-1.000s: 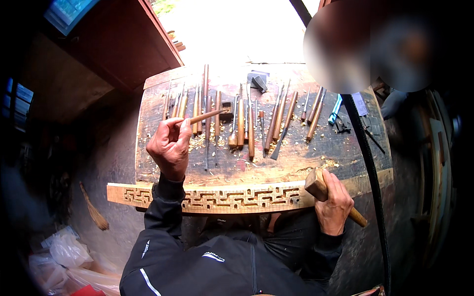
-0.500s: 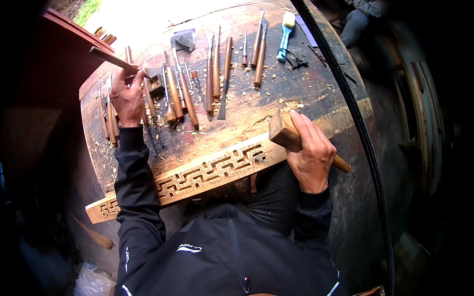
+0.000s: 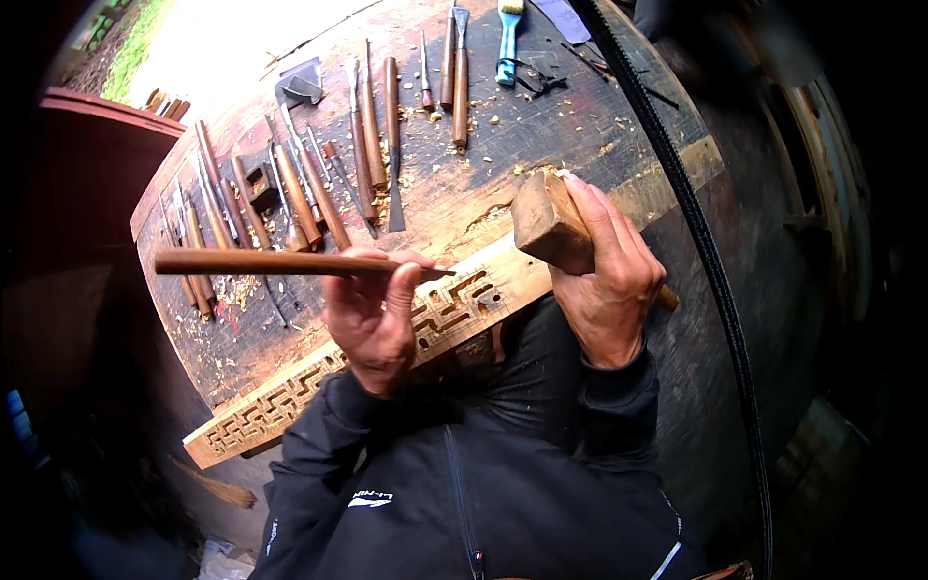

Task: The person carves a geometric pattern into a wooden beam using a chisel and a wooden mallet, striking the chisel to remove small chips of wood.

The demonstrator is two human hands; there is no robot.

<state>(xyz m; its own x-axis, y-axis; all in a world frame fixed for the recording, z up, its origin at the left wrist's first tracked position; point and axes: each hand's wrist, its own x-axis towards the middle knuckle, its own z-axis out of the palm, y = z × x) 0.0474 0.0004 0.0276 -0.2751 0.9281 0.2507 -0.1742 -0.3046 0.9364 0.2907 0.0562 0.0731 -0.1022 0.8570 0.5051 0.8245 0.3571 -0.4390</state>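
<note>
My left hand [image 3: 375, 319] is closed round a wood-handled chisel [image 3: 261, 262], its long handle pointing left and its short metal tip toward the board's carved right part. Beneath that hand lies a long pale board [image 3: 522, 274] with a fretwork of cut grooves, slanting along the bench's near edge. My right hand [image 3: 611, 275] grips a wooden mallet [image 3: 553, 224]. The mallet's block head is just above the board's right end, and its handle end shows beyond my palm. Whether the chisel tip touches the wood, I cannot tell.
Many wood-handled carving tools [image 3: 370, 130] lie in a row across the worn workbench [image 3: 522, 126], among wood shavings. A small dark block [image 3: 260, 184] sits between them. At the far side is a blue brush [image 3: 508, 43]. A black strap [image 3: 667, 164] crosses the view at right.
My left hand has come from the tools at the bench's left to above the board, carrying the chisel, now nearly level. The right hand still holds the mallet. The view has shifted somewhat.
</note>
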